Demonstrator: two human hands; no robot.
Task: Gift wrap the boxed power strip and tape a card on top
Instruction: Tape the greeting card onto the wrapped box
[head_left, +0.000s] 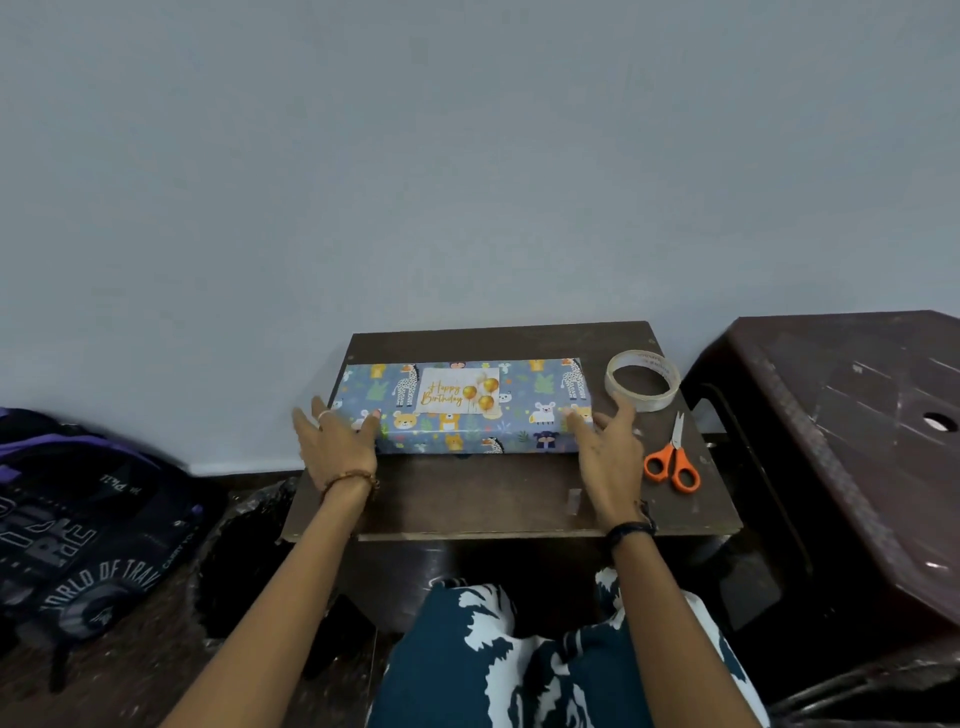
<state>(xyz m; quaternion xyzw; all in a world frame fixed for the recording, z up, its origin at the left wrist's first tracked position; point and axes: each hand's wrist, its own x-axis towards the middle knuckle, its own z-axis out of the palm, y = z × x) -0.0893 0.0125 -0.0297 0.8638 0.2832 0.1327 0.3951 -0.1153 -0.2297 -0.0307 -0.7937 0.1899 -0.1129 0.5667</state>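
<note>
The long box (524, 415), wrapped in blue paper with cartoon animals, lies across the back of a small dark wooden table (467, 499). A white "Happy Birthday" card (458, 391) with gold balloons lies flat on its top. My left hand (337, 441) is at the box's left end, fingers spread, thumb against the front corner. At the right end, my right hand (608, 447) has its fingers apart, with the thumb touching the box. Neither hand holds anything.
A roll of clear tape (642, 380) stands to the right of the box, with orange-handled scissors (674, 462) in front of it. A small tape piece (573, 501) lies near the table's front. A dark plastic stool (852, 441) is right, a backpack (78, 519) left.
</note>
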